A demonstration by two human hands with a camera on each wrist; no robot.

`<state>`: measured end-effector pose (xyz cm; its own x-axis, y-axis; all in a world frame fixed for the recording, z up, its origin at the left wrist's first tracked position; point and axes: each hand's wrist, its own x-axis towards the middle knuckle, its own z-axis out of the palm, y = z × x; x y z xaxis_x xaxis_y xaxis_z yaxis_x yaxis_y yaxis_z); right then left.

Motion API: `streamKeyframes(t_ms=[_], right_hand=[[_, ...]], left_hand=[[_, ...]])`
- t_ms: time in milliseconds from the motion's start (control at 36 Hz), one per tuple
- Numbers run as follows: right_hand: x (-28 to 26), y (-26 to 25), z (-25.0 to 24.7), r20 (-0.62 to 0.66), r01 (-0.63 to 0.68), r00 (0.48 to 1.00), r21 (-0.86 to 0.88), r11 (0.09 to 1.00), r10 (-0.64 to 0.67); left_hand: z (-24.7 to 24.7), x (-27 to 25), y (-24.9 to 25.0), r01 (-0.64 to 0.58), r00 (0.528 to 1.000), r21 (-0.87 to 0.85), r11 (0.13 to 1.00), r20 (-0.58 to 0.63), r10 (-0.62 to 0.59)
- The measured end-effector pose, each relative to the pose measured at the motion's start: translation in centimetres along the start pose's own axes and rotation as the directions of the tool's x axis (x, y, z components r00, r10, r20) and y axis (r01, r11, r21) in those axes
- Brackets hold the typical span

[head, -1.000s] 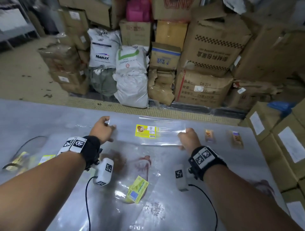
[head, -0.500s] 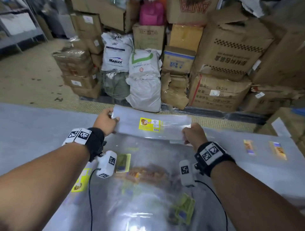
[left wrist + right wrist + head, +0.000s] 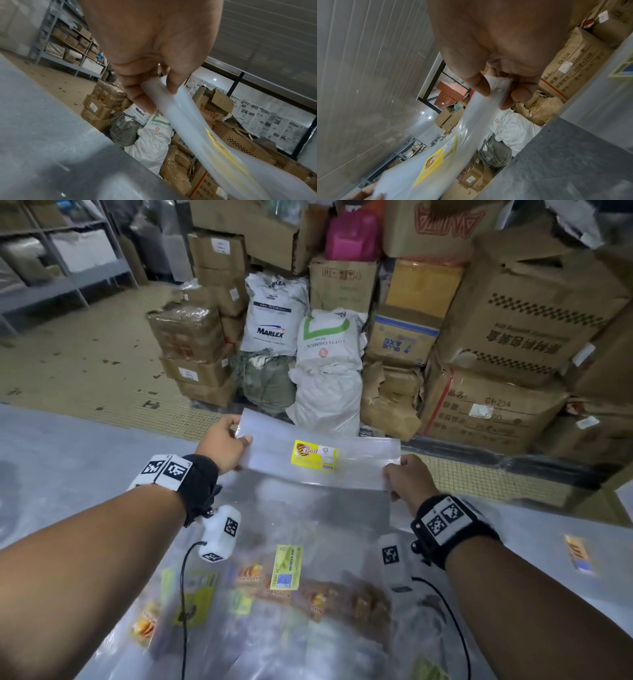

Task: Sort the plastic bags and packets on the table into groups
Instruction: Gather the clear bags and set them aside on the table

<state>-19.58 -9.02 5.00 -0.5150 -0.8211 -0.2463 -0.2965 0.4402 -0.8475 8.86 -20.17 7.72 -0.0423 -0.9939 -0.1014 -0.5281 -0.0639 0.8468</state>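
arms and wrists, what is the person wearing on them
Both forearms are bare, with no sleeves or gloves. Each wrist has a black strap: the left strap and right strap both carry white tags printed with black square codes. A small white box with the same kind of code hangs under each wrist, the left box trailing a thin black cable.

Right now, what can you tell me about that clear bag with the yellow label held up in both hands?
The clear bag is a long, thin, see-through plastic sleeve, or perhaps a stack of them, with a yellow label near its middle. It is stretched flat above the table, the left hand pinching one end, the right hand the other.
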Motion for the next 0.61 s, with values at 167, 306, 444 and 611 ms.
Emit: streamKeyframes(t_ms=[167, 306, 444, 611], right_hand=[[2.1, -1.5, 1.9, 0.064, 0.028, 0.998, 0.005, 1.000, -0.029], [3.2, -2.1, 3.5, 0.081, 0.029, 0.996, -0.015, 0.999, -0.028], [4.6, -2.8, 6.2, 0.087, 0.014, 0.996, -0.029, 0.999, -0.011], [5.4, -3.1, 10.5, 0.061, -0.057, 0.996, -0.095, 0.994, 0.063]], left_hand=[[-1.7, 1.7, -0.3, 0.023, 0.999, 0.052, 0.998, -0.033, -0.021], [-3.0, 3.3, -1.3, 0.049, 0.999, 0.068, 0.996, -0.022, -0.047], [-4.1, 6.2, -3.1, 0.075, 0.997, 0.122, 0.990, 0.001, -0.076], [-4.7, 10.3, -7.1, 0.077, 0.992, 0.187, 0.979, 0.085, -0.094]])
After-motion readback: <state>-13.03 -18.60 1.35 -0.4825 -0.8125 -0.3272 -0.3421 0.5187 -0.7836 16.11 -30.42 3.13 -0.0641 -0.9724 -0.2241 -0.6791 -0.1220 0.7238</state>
